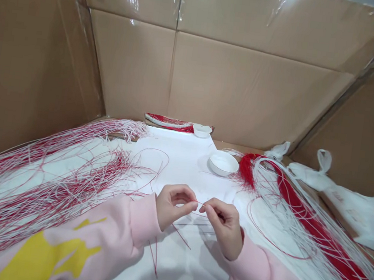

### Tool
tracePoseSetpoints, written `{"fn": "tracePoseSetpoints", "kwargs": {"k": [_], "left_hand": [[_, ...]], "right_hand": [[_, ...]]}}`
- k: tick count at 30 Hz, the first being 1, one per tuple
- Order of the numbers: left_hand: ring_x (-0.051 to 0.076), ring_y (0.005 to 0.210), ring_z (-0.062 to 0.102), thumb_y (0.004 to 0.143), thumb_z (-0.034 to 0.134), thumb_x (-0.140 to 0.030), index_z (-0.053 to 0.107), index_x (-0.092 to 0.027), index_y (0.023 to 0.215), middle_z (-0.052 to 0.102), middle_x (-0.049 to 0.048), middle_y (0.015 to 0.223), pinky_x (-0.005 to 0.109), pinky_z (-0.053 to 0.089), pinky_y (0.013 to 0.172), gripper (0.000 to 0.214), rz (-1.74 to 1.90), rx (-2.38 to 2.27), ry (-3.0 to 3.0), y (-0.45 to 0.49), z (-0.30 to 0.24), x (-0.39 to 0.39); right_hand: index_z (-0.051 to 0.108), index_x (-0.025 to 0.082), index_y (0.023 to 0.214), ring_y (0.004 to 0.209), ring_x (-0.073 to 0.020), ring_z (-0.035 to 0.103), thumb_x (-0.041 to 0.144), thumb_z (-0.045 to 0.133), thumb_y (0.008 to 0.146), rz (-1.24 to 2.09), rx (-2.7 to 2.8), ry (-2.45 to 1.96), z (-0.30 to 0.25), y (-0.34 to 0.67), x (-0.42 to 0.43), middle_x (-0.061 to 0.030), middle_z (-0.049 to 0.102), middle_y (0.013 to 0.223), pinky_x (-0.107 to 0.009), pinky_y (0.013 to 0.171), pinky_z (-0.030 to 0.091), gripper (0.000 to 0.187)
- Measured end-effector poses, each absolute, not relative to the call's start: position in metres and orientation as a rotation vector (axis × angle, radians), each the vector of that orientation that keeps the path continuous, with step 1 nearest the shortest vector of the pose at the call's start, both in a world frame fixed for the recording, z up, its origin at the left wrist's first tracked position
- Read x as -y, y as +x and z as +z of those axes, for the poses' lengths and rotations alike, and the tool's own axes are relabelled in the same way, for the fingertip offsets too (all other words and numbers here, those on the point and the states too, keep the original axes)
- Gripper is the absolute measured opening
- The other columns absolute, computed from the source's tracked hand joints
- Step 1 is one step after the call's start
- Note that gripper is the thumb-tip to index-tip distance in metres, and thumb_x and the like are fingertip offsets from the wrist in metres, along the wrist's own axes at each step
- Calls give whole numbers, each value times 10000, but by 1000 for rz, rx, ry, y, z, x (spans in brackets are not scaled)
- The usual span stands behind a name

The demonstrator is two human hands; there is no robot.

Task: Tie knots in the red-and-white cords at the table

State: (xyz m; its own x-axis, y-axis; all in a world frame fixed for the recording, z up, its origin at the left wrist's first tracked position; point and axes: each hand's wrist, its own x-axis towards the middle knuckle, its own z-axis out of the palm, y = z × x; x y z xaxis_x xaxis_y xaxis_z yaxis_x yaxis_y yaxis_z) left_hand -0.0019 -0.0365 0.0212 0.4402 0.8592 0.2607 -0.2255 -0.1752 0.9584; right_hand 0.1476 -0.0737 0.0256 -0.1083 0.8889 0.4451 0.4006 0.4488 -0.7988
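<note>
A thin red cord (200, 203) spans the small gap between my two hands above the white sheet. My left hand (176, 206) pinches it between thumb and forefinger. From the other side, the fingertips of my right hand (223, 224) are closed on the same cord. Red cord ends (156, 259) hang below my left hand over the white surface. A longer red strand (277, 249) curves out to the right of my right hand. Any knot or joint at the fingertips is too small to make out.
Bundles of red and white cords (99, 184) cover the left side. More red cords (319, 229) and white strands lie at the right. A white bowl (224, 163) and a smaller white dish (202, 131) stand farther back. Cardboard walls (231, 82) enclose the table; plastic bags (352, 205) lie right.
</note>
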Motion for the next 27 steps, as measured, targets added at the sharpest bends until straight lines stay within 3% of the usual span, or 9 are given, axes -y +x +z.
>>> {"fn": "tracePoseSetpoints", "kwargs": {"k": [27], "left_hand": [[94, 603, 510, 697, 571, -167, 510, -123, 668, 517, 12, 646, 215, 434, 583, 81, 1265, -572, 1505, -7, 21, 34]], "right_hand": [[517, 141, 575, 389, -56, 219, 257, 438, 778, 578, 1677, -1111, 21, 152, 72, 62, 277, 423, -208, 396, 156, 247]]}}
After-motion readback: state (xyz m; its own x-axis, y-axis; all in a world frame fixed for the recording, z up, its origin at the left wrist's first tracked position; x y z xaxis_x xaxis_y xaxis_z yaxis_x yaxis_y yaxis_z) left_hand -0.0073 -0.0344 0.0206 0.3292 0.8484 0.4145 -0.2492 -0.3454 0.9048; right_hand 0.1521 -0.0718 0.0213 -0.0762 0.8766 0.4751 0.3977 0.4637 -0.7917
